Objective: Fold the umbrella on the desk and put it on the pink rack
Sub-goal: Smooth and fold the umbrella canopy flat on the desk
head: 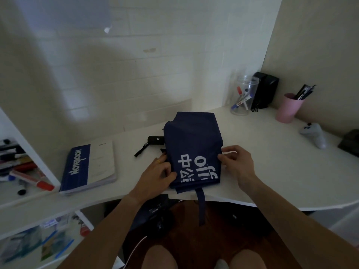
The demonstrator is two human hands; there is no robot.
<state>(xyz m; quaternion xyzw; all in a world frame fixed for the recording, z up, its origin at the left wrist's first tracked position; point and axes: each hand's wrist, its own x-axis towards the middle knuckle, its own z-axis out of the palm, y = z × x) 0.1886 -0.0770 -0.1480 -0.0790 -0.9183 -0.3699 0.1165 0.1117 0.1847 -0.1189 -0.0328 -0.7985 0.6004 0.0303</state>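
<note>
The navy umbrella (192,150) is found lying folded flat on the white surface (272,164) near its front edge, its strap (201,206) hanging over that edge and its black handle (155,140) projecting to the left. The fabric's left edge is pinched by the left hand (157,173) and its right edge by the right hand (237,164). A notebook (89,167) is noted to the left, well apart; a pink cup (289,108) stands at the far right.
</note>
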